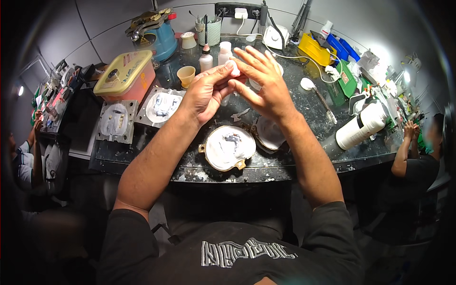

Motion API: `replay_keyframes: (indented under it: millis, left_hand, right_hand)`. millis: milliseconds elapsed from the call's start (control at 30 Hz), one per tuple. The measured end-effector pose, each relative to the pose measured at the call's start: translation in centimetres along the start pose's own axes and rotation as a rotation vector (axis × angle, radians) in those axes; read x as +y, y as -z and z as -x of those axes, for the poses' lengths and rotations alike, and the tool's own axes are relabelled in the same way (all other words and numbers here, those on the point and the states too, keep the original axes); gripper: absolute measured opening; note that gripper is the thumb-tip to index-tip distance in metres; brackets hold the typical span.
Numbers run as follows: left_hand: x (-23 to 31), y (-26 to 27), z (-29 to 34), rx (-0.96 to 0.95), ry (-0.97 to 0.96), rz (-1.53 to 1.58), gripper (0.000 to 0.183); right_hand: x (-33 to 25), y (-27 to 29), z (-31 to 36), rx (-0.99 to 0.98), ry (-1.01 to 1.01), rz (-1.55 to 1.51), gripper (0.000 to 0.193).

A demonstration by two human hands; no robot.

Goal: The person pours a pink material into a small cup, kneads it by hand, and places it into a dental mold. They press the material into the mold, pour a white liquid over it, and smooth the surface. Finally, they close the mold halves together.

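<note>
A small pinkish-white lump (pixel 234 68) sits at the fingertips of my raised hands, above the middle of the bench. My left hand (pixel 204 92) pinches it with thumb and fingers. My right hand (pixel 261 80) meets it from the other side, fingers stretched out and touching it near their base. Below, a round brass-coloured flask half (pixel 230 147) filled with white plaster shows a greyish horseshoe-shaped hollow. Another round flask half (pixel 270 133) lies partly hidden behind my right forearm. Two square metal flask halves (pixel 117 121) (pixel 161 105) with plaster lie to the left.
A yellow-lidded tub (pixel 124 73) stands at left, with a beige cup (pixel 186 75) beside it. Behind are small bottles (pixel 206 61), a tool pot (pixel 209 32) and a blue machine (pixel 156 40). At right lie a brush (pixel 325 102) and a white bottle (pixel 362 126). People work at both sides.
</note>
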State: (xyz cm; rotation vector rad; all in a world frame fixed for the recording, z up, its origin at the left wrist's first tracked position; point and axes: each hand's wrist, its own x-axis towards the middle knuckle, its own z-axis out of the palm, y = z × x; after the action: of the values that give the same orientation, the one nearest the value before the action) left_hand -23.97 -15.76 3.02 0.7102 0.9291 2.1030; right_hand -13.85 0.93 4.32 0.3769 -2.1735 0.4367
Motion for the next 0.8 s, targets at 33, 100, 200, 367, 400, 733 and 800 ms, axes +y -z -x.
replay_keyframes:
  millis: [33,100,200,367,400,733,800]
  left_hand:
    - [0.3,-0.1,0.2,0.061,0.009,-0.039,0.026]
    - [0.4,0.4,0.2,0.034,-0.005,-0.076,0.028]
    - [0.7,-0.7,0.6,-0.051,0.072,-0.079,0.034]
    - [-0.3,-1.1,0.8,-0.203,0.091,0.044,0.041]
    - [-0.2,-1.2,0.8,-0.245,0.083,0.084,0.043]
    - [0.4,-1.8,1.1,0.041,0.023,-0.249,0.043]
    - [0.2,-1.9,1.1,0.027,0.063,-0.228,0.042]
  right_hand:
    - [-0.3,-0.2,-0.1,-0.001,-0.004,-0.040,0.045]
    - [-0.5,0.1,-0.1,-0.067,-0.169,-0.326,0.048]
    - [-0.2,-0.2,0.3,-0.043,-0.344,-0.675,0.051]
    - [-0.4,0.1,0.2,-0.071,-0.355,-0.657,0.033]
    - [-0.8,0.5,0.2,-0.047,-0.284,-0.504,0.031]
    - [0.8,0.5,0.5,-0.149,-0.103,-0.414,0.054]
    - [1.2,0.0,0.9,-0.141,-0.149,-0.363,0.052]
